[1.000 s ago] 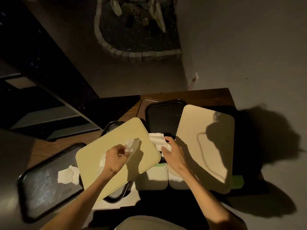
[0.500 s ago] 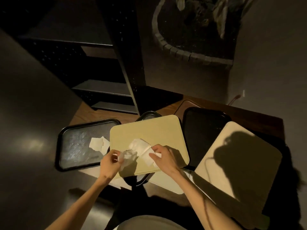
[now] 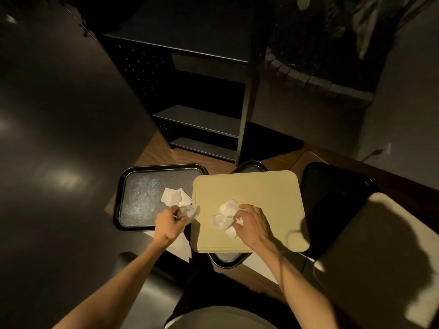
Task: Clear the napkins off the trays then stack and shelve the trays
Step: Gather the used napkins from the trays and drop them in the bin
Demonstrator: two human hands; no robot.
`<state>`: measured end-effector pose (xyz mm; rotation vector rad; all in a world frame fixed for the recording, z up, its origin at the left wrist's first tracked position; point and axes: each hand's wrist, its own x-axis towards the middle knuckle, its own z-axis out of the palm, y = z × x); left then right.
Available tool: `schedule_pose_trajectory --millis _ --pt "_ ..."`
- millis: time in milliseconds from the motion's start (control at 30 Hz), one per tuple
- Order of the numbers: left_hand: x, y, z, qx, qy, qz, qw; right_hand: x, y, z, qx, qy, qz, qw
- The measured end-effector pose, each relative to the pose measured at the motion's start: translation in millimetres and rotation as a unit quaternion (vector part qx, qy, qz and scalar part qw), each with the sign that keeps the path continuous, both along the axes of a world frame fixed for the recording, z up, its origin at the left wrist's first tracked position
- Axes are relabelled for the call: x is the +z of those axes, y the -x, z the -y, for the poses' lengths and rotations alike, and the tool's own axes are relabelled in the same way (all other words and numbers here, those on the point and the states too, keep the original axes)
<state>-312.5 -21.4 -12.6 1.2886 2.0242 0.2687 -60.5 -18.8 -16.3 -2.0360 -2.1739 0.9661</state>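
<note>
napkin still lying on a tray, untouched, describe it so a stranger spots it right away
Find the black shelf unit on the wooden table; just in front of it to the left lies a black tray. The flat white napkin sits near that tray's right edge, the only one no hand holds.

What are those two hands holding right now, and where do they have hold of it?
The left hand grips a crumpled napkin by its near end. The right hand grips another crumpled napkin at its right edge, over the yellow tray.
</note>
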Motion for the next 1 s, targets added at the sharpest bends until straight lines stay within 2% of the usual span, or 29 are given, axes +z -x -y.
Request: schedule_pose_trajectory --millis 100,233,433,567,767,867,1000 --pt "-12.5 11.1 -16.4 -0.038 0.012 -0.016 0.999 -6.2 5.6 4.9 -0.014 -0.018 0.032 0.999" --pt "-29.1 25.5 -35.2 -0.086 0.028 -0.039 0.995 -9.9 17.2 7.3 -0.056 -0.032 0.028 0.998" --pt "-49.6 39.4 -46.1 -0.252 0.073 -0.093 0.960 -12.4 40.7 -0.9 -0.104 -0.038 -0.041 0.993" --pt "-59.3 40.6 -44.1 -0.179 0.096 -0.045 0.978 -8.5 60.3 -9.7 -0.115 -0.032 -0.068 0.991" --pt "-75.0 51.5 -37.2 -0.173 0.094 -0.050 0.979 -8.7 77.4 -8.7 -0.120 -0.050 -0.105 0.986" --pt "-91.5 64.0 -35.3 -0.198 0.100 -0.045 0.974 -13.4 83.2 -8.9 -0.127 -0.017 -0.120 0.985" --pt "-63.6 69.2 -36.9 -0.158 0.067 -0.009 0.985 -13.5 81.7 -7.3 -0.136 0.021 -0.137 0.981"
